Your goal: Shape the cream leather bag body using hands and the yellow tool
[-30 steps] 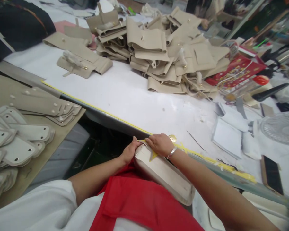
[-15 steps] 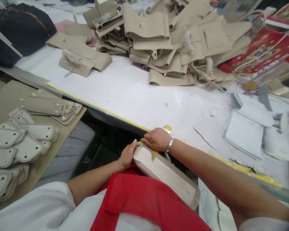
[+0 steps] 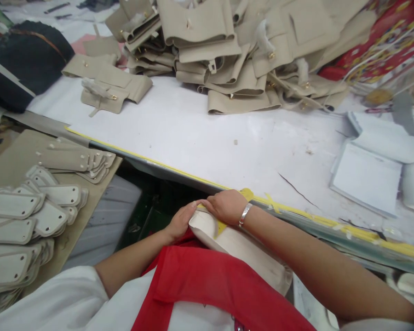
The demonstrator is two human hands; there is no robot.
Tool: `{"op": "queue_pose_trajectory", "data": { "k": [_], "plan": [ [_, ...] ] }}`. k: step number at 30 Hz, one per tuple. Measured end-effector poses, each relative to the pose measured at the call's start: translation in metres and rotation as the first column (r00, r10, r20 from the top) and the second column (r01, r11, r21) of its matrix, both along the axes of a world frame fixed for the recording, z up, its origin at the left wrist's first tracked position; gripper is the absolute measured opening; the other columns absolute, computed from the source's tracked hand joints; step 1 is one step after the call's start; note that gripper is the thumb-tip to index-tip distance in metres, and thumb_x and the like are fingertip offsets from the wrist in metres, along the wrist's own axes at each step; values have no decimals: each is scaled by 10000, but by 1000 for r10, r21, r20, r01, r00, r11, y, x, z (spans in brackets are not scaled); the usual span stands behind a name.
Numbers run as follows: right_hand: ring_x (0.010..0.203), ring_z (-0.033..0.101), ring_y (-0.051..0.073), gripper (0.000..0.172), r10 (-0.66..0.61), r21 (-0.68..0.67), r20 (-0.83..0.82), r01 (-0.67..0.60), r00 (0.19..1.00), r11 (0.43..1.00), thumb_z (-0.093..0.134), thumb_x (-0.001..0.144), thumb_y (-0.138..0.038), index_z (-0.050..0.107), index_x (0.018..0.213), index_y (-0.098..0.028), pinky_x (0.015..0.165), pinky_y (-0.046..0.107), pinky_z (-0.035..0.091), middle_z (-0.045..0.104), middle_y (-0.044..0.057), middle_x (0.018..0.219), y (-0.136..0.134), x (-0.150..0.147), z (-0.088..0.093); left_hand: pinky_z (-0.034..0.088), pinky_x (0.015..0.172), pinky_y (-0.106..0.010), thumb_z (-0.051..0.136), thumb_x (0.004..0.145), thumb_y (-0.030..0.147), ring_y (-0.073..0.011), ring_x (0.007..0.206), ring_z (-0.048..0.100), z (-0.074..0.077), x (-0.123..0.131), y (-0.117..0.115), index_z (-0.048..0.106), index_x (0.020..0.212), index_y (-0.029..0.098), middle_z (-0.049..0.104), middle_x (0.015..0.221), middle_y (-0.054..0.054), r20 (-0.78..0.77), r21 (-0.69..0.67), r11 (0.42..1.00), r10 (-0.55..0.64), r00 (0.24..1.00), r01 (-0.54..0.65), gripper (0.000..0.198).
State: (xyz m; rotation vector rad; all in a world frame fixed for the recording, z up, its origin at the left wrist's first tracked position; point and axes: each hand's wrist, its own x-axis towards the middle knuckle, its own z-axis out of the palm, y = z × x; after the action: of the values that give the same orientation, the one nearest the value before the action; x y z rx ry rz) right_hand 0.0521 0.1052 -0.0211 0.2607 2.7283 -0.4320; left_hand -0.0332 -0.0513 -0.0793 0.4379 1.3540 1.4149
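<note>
A long cream padded piece (image 3: 251,253) lies across my lap, partly over the red apron, its near end hidden by the cloth. My left hand (image 3: 182,220) grips its upper left end, fingers closed on the edge. Bent over the same end, my right hand (image 3: 227,207) has its fingers curled and nearly touches the left one. Something flat and yellow (image 3: 247,194) shows from behind and below the right hand, which is closed on it; its middle is hidden under the palm.
Beige leather pieces (image 3: 200,27) are heaped at the back of the white table (image 3: 179,133). Strap-like pieces (image 3: 10,204) are stacked on a board at left. A black bundle (image 3: 31,59) lies at upper left, a white booklet (image 3: 365,177) at right, and yellow tape along the table edge.
The view has shifted a little. My right hand has turned slightly and lies closer over the end of the cream piece, its fingertips now against my left hand.
</note>
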Motion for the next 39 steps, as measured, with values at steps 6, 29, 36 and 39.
{"op": "queue_pose_trajectory", "data": {
  "k": [6, 29, 36, 39],
  "plan": [
    [803, 639, 268, 713, -81, -26, 109, 84, 991, 996, 105, 906, -564, 701, 880, -175, 684, 336, 431, 684, 149, 814, -6, 7, 5, 402, 873, -304, 474, 857, 444, -225, 991, 553, 4, -7, 1, 586, 1129, 144, 606, 1133, -99, -15, 16, 995, -102, 995, 102, 420],
    [675, 559, 158, 374, -752, -667, 242, 668, 613, 329, 520, 777, -513, 619, 835, -157, 554, 222, 408, 645, 24, 809, -82, 102, 57, 521, 670, -363, 421, 809, 625, -232, 938, 584, 6, -44, 0, 440, 1256, 336, 526, 1224, -64, 430, 56, 899, -414, 802, 434, 533],
    [546, 542, 138, 352, -849, -622, 138, 712, 510, 326, 541, 766, -484, 569, 634, -159, 454, 203, 372, 604, 1, 588, -123, 82, 21, 486, 673, -300, 454, 780, 646, -204, 814, 611, -2, -24, 15, 583, 1028, 191, 648, 894, -54, 454, 120, 965, -262, 851, 233, 535],
    [404, 503, 118, 337, -871, -648, 222, 734, 438, 204, 488, 806, -470, 526, 655, -171, 374, 194, 345, 557, -18, 466, -136, 71, 11, 464, 683, -266, 470, 757, 666, -181, 774, 607, -6, -16, 16, 597, 961, 152, 651, 806, -48, 415, 125, 982, -178, 892, 138, 567]
  ]
}}
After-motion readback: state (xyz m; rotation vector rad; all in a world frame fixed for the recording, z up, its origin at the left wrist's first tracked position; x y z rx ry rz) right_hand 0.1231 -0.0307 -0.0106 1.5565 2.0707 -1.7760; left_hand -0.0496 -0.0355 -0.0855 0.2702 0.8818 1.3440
